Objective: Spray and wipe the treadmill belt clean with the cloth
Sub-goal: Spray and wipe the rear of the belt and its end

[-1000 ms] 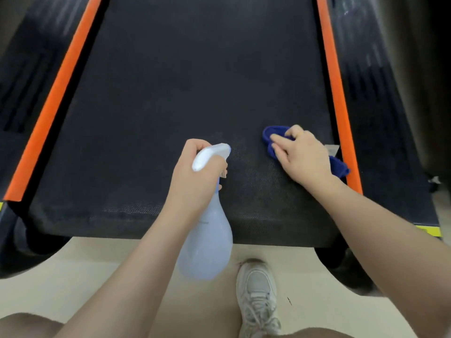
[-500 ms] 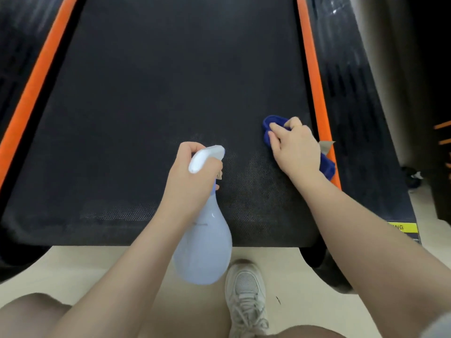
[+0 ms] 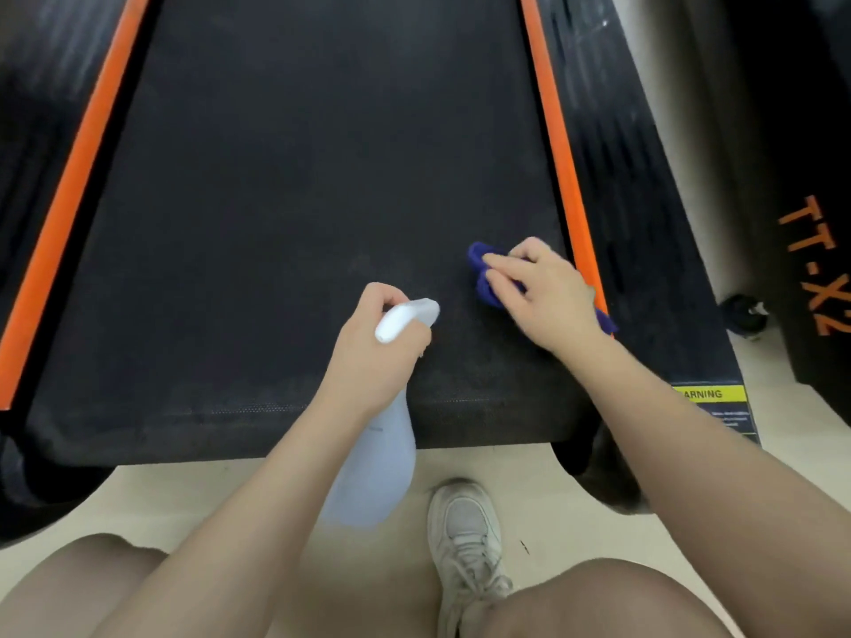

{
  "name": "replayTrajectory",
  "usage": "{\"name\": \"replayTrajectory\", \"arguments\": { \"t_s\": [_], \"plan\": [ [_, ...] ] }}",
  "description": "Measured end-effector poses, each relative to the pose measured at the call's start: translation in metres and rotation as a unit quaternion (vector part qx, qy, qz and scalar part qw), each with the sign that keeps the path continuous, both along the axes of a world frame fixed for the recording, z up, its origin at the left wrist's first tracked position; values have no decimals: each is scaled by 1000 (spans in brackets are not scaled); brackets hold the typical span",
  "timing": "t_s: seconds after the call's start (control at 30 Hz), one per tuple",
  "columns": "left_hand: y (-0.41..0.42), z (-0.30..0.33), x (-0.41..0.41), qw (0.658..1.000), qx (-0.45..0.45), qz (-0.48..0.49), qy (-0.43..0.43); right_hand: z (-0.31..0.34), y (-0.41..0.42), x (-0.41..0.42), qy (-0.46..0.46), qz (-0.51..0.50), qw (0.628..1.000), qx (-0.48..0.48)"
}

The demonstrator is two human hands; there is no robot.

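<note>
From the head camera, looking straight down at the rear end of the treadmill belt (image 3: 299, 200), the left hand (image 3: 373, 347) is gripping the neck of a pale blue spray bottle (image 3: 373, 472), fingers curled round it under the white spray head (image 3: 405, 317), with the nozzle pointing out over the belt and the bottle's body hanging down past the belt's back edge above the pale floor (image 3: 193, 495). Over on the right, the right hand (image 3: 541, 292) is pressing a crumpled blue cloth (image 3: 481, 269) flat onto the belt, fingers lying over it, and a corner of cloth is poking out behind the wrist, right beside the orange side strip (image 3: 552, 131). The two hands are sitting near each other but apart. A white sneaker (image 3: 465, 536) is standing on the floor just behind the belt, and a yellow warning label (image 3: 707, 394) is showing on the right side rail.
</note>
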State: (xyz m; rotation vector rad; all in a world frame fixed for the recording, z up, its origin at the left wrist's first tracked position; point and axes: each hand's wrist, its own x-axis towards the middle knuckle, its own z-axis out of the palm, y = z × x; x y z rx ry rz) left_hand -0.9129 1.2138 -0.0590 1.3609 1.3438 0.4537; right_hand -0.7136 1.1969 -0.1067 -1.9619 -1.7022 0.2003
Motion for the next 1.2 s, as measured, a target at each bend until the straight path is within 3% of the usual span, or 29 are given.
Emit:
{"name": "replayTrajectory", "arguments": {
  "t_s": [0.07, 0.17, 0.27, 0.4, 0.6, 0.7, 0.8, 0.87, 0.93, 1.03, 1.13, 1.2],
  "plan": [
    [-3, 1, 17, 999, -8, -34, -18, 21, -25, 27, 109, -31, 993, 16],
    [-6, -4, 51, 995, -27, -97, -18, 41, -63, 53, 183, -64, 981, 4],
    [-6, -10, 78, 990, -42, -132, -2, 32, -77, 62, 152, -104, 983, -24],
    [-6, -17, 95, 993, -51, -102, 1, 23, -69, 61, 117, -185, 975, -24],
    [24, -16, 108, 997, -61, -45, -11, 12, -44, 60, 106, -193, 974, -45],
    [35, -11, 115, 996, -75, -16, -43, 6, -35, 60, 43, -182, 979, -75],
    [45, -6, 113, 996, -75, 21, -39, 0, -34, 53, -131, -66, 988, -46],
    [54, 1, 107, 997, -54, 42, -28, -6, -31, 49, -242, 48, 968, -54],
    [62, 9, 102, 999, -28, 37, -18, -14, -15, 52, -334, 100, 933, -85],
    [66, 17, 97, 1000, 5, -9, -15, -8, 47, 63, -441, 1, 889, -120],
    [66, 17, 94, 999, 33, -43, -3, -5, 103, 71, -403, -36, 897, -179],
    [70, 17, 90, 998, 43, -45, 3, -6, 96, 66, -396, -50, 900, -177]
  ]
}}
